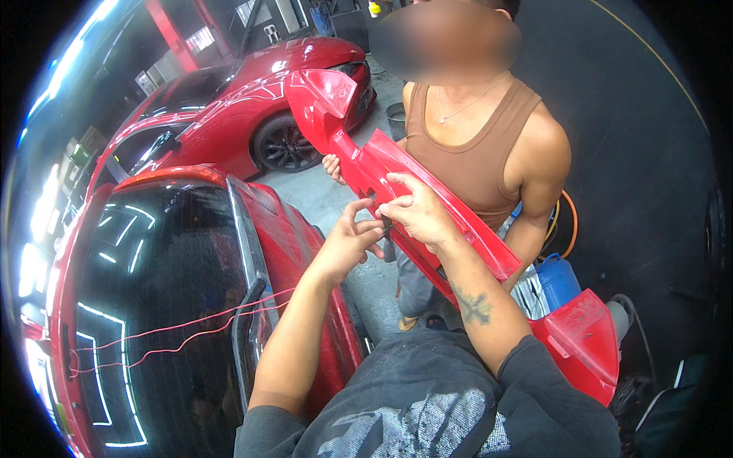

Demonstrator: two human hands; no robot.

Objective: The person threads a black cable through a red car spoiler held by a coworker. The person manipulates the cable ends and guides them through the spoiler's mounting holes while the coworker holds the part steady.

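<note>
The long red panel (477,246) hangs slantwise between the wearer and a co-worker (473,137), its flared upper end at the panel's far left and its other flared end beyond the wearer's right forearm. At the panel's near edge, around mid-length, sits a small dark piece (386,224), partly covered by fingers. The left hand (355,238) is just left of this piece, fingers bent and spread; the right hand (418,214) lies over the panel, thumb and forefinger close to the piece. I cannot tell whether either is clamped on it. The co-worker's hand (334,169) supports the panel near its upper end; the other one is hidden behind it.

Fine fingertip work here would go best with one hand steadying the piece and the other pressing or easing it gently, while the co-worker keeps the panel from twisting. The glossy, thin-looking edges probably call for light contact.

Left of the panel, the nearer red car (294,229) leaves limited swing room, with red cord (191,328) across its rear glass (164,256). Bare floor (309,187) shows between the panel and the farther red car (237,99). Beside the panel's lower end, a blue container (556,282) stands close, so turning that way seems riskier.
</note>
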